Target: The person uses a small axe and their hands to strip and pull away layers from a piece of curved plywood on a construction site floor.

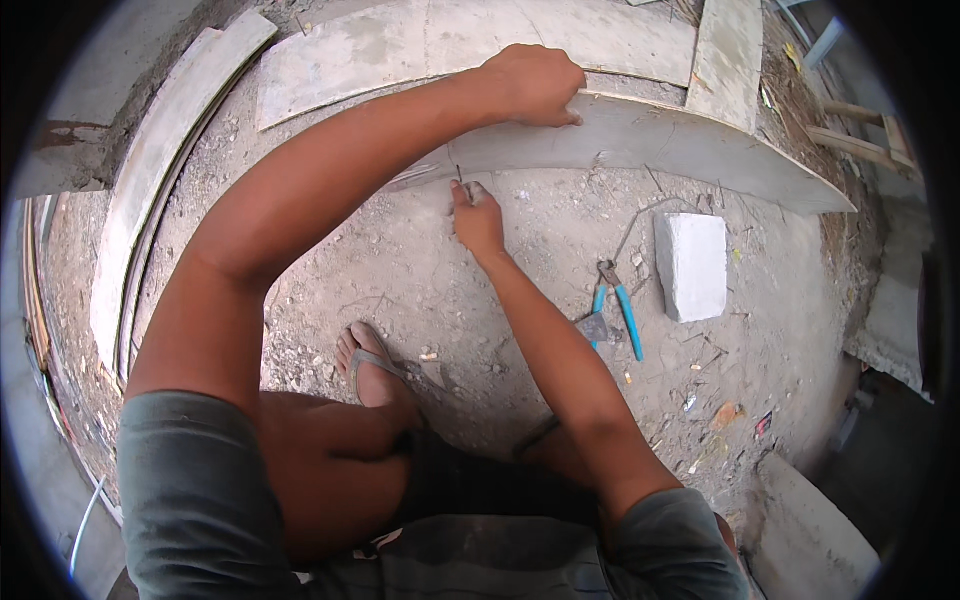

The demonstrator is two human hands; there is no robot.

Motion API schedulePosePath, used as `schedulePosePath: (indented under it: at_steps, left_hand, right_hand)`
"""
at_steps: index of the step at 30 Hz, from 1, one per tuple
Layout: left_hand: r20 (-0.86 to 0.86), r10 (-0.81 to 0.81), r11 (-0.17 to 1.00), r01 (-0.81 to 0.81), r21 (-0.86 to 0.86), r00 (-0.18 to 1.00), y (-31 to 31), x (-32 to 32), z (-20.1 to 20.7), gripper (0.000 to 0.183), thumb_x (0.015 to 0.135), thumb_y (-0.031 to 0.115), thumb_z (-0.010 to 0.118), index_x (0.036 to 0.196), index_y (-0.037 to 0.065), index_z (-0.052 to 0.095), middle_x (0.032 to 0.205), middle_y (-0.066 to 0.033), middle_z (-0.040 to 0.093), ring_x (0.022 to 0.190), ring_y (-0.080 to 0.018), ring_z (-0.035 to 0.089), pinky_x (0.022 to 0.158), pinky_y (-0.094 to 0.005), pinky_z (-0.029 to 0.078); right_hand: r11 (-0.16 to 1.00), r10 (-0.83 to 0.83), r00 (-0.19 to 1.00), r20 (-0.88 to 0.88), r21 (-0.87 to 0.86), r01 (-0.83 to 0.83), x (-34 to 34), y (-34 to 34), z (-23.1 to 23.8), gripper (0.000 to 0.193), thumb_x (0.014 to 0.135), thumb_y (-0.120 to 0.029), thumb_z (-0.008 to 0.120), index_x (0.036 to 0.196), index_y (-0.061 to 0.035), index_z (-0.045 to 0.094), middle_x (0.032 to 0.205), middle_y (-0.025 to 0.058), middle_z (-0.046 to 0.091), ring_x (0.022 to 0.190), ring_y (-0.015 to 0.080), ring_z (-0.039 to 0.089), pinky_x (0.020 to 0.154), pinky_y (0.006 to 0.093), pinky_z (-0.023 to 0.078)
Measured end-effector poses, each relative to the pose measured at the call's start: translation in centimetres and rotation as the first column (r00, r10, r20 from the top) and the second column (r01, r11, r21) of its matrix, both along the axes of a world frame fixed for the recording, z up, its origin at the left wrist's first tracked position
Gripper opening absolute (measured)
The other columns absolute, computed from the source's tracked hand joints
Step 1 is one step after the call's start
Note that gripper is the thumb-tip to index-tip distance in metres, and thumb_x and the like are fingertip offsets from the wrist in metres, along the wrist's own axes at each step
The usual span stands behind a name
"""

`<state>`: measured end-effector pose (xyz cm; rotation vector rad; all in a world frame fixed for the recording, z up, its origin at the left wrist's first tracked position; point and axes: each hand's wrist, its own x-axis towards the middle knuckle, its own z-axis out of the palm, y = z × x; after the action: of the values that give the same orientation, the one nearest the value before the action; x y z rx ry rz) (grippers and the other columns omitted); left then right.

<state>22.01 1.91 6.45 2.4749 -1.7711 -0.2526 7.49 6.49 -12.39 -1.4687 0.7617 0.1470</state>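
A long grey board (660, 135) stands on its edge across the dirt ground. Over its top edge my left hand (540, 85) is closed, with the fingers largely hidden behind the board. Lower down, near the foot of the board's face, my right hand (478, 215) pinches a thin dark piece (459, 173), like a nail or a bit of wire; its exact kind is too small to make out. Pincers with blue handles (628, 322) lie on the ground to the right of my right forearm, beside a whitish block (692, 268).
Behind the standing board lies a wide pale panel (360, 60), with another plank (727, 60) at the far right. Curved-looking boards (165, 180) lie at the left. Bits of wire (630, 230) and rubble litter the ground. My sandalled foot (372, 370) is below my left arm.
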Motion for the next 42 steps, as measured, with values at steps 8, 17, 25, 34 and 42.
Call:
schedulePosePath:
  at_steps: [8, 17, 25, 34, 42]
  left_hand:
    - [0.003, -0.046, 0.996, 0.047, -0.071, 0.999, -0.1, 1.3, -0.3, 0.047, 0.088, 0.043, 0.077, 0.117, 0.005, 0.076, 0.099, -0.0210, 0.076, 0.094, -0.0393, 0.073, 0.085, -0.0487, 0.059]
    - [0.031, -0.005, 0.996, 0.007, -0.089, 0.999, 0.6, 0.6, 0.1, 0.044, 0.088, 0.041, 0.077, 0.116, 0.007, 0.075, 0.099, -0.0187, 0.076, 0.096, -0.0374, 0.073, 0.084, -0.0490, 0.058]
    - [0.026, 0.031, 0.999, -0.030, -0.042, 0.999, -1.2, 0.4, 0.0, 0.049, 0.089, 0.040, 0.077, 0.124, 0.006, 0.074, 0.097, -0.0214, 0.076, 0.093, -0.0382, 0.073, 0.085, -0.0486, 0.058]
    - [0.025, 0.040, 0.999, -0.039, -0.038, 0.999, -1.0, -0.5, 0.1, 0.047, 0.090, 0.040, 0.076, 0.123, 0.006, 0.075, 0.091, -0.0208, 0.076, 0.089, -0.0379, 0.073, 0.083, -0.0480, 0.057]
    - [0.000, 0.053, 0.994, -0.053, -0.094, 0.999, 0.3, 0.8, 0.0, 0.045, 0.090, 0.041, 0.076, 0.119, 0.006, 0.077, 0.089, -0.0207, 0.076, 0.085, -0.0382, 0.073, 0.081, -0.0473, 0.058]
  right_hand:
    - [0.853, 0.522, 0.844, 0.125, -0.109, -0.511, -2.3, -0.5, 2.6, 0.036, 0.103, -0.034, 0.065, 0.113, 0.0004, 0.070, 0.086, 0.0110, 0.075, 0.064, 0.0225, 0.068, 0.060, 0.0348, 0.054]
    - [0.508, 0.296, 0.861, 0.413, -0.832, 0.224, -5.5, -14.8, 6.4, 0.020, 0.091, -0.024, 0.075, 0.088, -0.0050, 0.069, 0.092, 0.0155, 0.070, 0.084, 0.0365, 0.071, 0.069, 0.0447, 0.055]
    - [0.075, -0.115, 0.894, -0.433, -0.901, -0.427, -8.7, -30.4, 5.2, 0.050, 0.099, -0.051, 0.058, 0.104, -0.0053, 0.078, 0.100, 0.0186, 0.076, 0.091, 0.0330, 0.074, 0.079, 0.0499, 0.055]
    - [0.055, 0.018, 0.845, -0.535, -0.843, -0.535, -8.0, -30.5, 4.7, 0.043, 0.101, -0.044, 0.056, 0.101, -0.0073, 0.078, 0.100, 0.0211, 0.077, 0.096, 0.0362, 0.075, 0.080, 0.0484, 0.060]
    - [-0.193, 0.135, 0.768, -0.626, -0.777, -0.599, -6.5, -27.6, 3.9, 0.034, 0.099, -0.039, 0.060, 0.100, -0.0105, 0.080, 0.100, 0.0178, 0.078, 0.093, 0.0315, 0.077, 0.079, 0.0455, 0.061]
